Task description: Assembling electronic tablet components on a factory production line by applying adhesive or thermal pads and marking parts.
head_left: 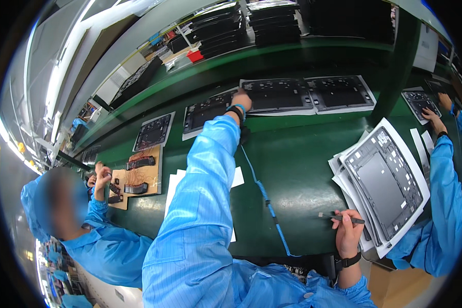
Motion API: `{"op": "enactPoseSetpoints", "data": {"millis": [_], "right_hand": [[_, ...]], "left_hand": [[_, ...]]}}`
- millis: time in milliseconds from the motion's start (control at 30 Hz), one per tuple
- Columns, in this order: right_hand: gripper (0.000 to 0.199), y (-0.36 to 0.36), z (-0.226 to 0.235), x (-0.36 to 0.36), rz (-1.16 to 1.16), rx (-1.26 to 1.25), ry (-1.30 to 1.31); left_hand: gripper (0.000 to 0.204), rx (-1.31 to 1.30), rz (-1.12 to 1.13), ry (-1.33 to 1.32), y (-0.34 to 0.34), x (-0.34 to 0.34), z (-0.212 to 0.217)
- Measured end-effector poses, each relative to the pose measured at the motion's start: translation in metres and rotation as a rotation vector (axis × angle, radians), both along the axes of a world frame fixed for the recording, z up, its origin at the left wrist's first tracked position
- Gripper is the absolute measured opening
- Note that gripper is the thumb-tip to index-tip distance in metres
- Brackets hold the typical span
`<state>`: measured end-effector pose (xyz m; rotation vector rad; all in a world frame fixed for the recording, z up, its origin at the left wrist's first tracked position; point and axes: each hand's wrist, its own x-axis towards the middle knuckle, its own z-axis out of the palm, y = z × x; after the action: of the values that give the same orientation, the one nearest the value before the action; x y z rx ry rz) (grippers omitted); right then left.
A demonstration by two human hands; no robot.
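Pointing left, long axis crosswise, a slim tool is gripped by the right hand; left hand, grip unclear.

Green table's pretty open between the coiled cord and panel stack; those two block sideways moves tho.
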<state>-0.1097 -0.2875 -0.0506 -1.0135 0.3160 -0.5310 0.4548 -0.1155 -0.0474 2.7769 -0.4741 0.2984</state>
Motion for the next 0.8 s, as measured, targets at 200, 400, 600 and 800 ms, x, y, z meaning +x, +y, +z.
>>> {"op": "enactPoseSetpoints", "data": {"millis": [200, 400, 600, 800], "right_hand": [[0.015, 0.004, 0.007, -0.001, -0.055, -0.030, 0.032], [0.017, 0.003, 0.000, -0.001, -0.075, -0.049, 0.036], [0.021, -0.007, -0.005, 0.004, 0.003, -0.065, 0.027], [0.021, -0.003, -0.006, -0.005, -0.068, -0.149, 0.120]], "left_hand": [[0.045, 0.449, 0.014, 0.188, -0.005, -0.021, 0.037], [0.045, 0.008, 0.781, 0.074, 0.214, 0.064, 0.001], [0.040, 0.458, 0.537, 0.303, 0.404, 0.094, -0.040], [0.038, 0.306, 0.501, 0.190, 0.272, 0.057, -0.028]]}}
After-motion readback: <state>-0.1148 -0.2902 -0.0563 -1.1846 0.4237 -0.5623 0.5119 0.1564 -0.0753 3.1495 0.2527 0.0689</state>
